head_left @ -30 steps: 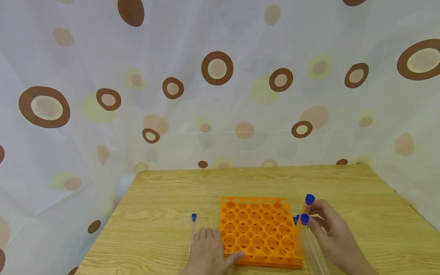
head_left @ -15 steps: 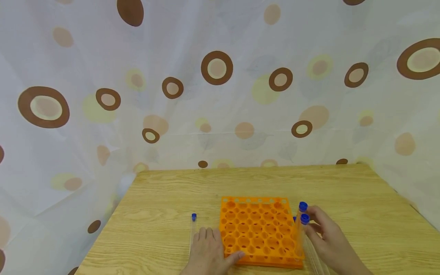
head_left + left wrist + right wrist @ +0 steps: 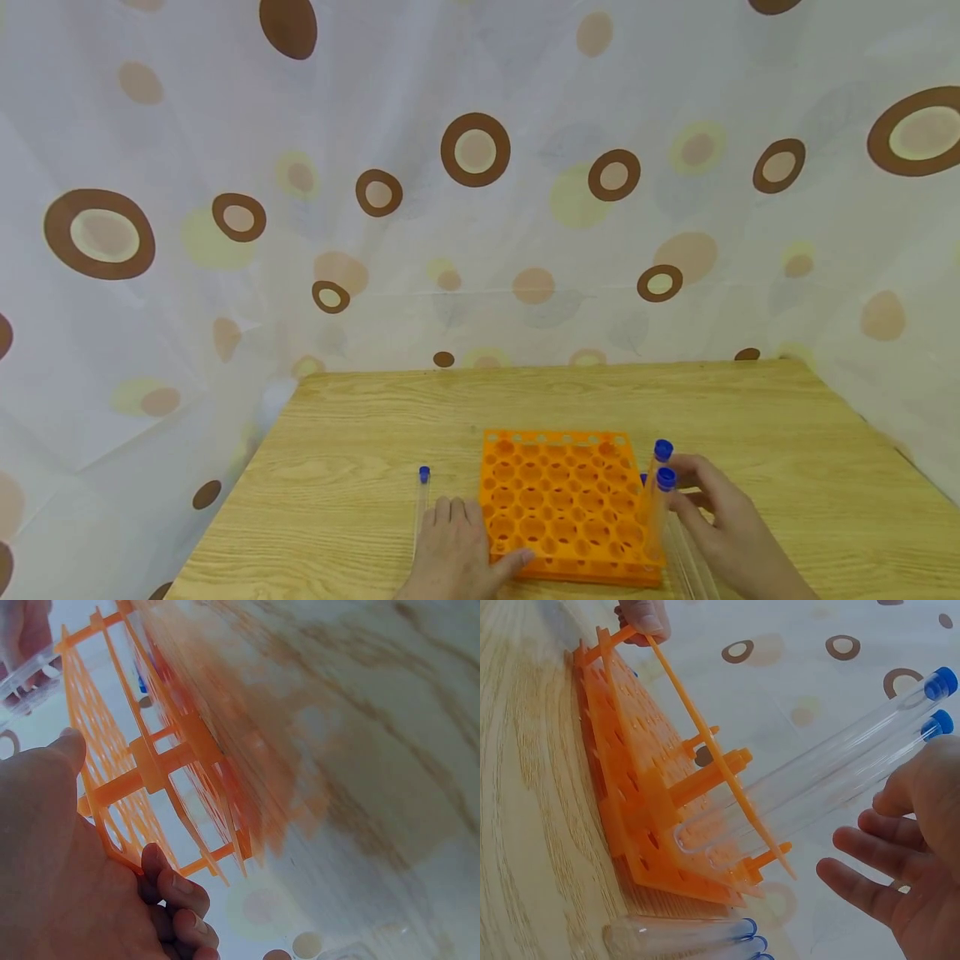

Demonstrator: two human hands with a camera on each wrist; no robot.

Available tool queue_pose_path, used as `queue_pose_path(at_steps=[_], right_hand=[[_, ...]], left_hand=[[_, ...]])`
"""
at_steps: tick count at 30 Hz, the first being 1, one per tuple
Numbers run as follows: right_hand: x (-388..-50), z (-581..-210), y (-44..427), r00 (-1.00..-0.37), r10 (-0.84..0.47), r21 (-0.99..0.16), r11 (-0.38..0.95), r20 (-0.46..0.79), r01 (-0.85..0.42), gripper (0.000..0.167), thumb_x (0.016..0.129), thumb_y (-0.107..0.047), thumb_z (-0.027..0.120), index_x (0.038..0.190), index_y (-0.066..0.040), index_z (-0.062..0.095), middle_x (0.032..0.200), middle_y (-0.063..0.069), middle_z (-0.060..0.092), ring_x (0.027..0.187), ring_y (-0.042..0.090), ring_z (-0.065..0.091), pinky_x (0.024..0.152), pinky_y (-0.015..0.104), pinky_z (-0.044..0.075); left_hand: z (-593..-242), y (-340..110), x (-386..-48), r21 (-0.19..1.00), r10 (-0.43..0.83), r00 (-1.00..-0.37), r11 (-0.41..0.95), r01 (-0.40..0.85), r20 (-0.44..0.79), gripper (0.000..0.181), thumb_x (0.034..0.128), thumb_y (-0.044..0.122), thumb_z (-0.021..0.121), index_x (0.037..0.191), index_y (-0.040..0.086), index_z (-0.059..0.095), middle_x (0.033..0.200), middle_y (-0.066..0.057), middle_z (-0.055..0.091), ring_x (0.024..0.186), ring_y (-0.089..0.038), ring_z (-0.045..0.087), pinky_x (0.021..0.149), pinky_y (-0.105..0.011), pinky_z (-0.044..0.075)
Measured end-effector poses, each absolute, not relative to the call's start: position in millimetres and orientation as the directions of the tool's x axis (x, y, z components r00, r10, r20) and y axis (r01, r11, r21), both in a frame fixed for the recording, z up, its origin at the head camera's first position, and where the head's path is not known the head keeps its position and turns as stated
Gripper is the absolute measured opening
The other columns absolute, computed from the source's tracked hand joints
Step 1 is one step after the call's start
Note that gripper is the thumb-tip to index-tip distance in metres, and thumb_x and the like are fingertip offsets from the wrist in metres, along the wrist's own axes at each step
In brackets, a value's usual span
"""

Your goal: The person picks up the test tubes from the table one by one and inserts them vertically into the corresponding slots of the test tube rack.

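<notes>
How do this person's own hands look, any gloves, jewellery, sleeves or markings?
The left hand and right hand are both bare; no glove, ring or marking shows. No sleeve or cuff comes into view at either wrist.

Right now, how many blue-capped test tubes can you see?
6 that I can make out: two standing tubes in the orange tube rack, one lone tube lying left of it, and three loose tubes lying right of it. More may be hidden there.
</notes>
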State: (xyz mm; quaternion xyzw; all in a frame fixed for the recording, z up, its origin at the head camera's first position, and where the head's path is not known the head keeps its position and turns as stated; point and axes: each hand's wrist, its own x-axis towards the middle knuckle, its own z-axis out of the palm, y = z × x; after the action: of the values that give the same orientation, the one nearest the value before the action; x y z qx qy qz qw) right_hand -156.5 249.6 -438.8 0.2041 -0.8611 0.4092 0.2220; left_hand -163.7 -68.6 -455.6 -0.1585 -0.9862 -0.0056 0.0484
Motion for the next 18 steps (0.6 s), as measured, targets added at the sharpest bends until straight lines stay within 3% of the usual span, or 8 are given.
queue_pose_path(at_steps=[6,9,13,18], right_hand=[[-161.9,-440.7,262.0,-0.968,-0.015,-0.706,0.681,0.252,-0.195,0.020,0.100,-0.003,0.052,0.120,0.002,0.056,0.103,0.008,0.065,0.082,0.007,0.060,0.064,0.023,0.052],[-166.4,-443.6,269.0,-0.997,0.027,-0.686,0.727,0.073,-0.031,0.023,0.101,-0.006,0.049,0.119,0.006,0.056,0.103,0.011,0.065,0.082,0.012,0.059,0.065,0.025,0.051],[-170.4,-452.8,275.5,-0.999,0.024,-0.637,0.770,-0.031,0.039,0.023,0.098,-0.006,0.049,0.114,0.008,0.058,0.096,0.008,0.065,0.081,0.016,0.059,0.065,0.028,0.050],[-172.9,-463.8,278.1,-0.998,0.007,-0.591,0.805,-0.066,0.045,0.020,0.096,-0.008,0.055,0.106,0.008,0.061,0.086,0.002,0.065,0.077,0.014,0.057,0.064,0.030,0.049]], left_hand=[[-457.0,-68.2,-164.1,-0.014,0.309,-0.946,0.951,0.309,0.094,0.090,0.0804,0.091,0.025,0.088,0.006,0.053,0.078,-0.005,0.047,0.072,-0.019,0.036,0.065,-0.031,0.031],[-457.5,-68.1,-164.1,-0.009,0.308,-0.947,0.951,0.309,0.091,0.089,0.0803,0.091,0.025,0.088,0.006,0.052,0.077,-0.005,0.046,0.072,-0.019,0.036,0.065,-0.031,0.030],[-457.8,-68.3,-164.0,0.001,0.307,-0.948,0.951,0.309,0.083,0.089,0.0805,0.091,0.026,0.087,0.006,0.052,0.077,-0.005,0.045,0.072,-0.019,0.035,0.065,-0.031,0.030],[-457.5,-67.5,-165.2,0.016,0.302,-0.951,0.953,0.303,0.060,0.092,0.0797,0.092,0.025,0.092,0.005,0.054,0.080,-0.006,0.047,0.074,-0.020,0.037,0.066,-0.032,0.031]])
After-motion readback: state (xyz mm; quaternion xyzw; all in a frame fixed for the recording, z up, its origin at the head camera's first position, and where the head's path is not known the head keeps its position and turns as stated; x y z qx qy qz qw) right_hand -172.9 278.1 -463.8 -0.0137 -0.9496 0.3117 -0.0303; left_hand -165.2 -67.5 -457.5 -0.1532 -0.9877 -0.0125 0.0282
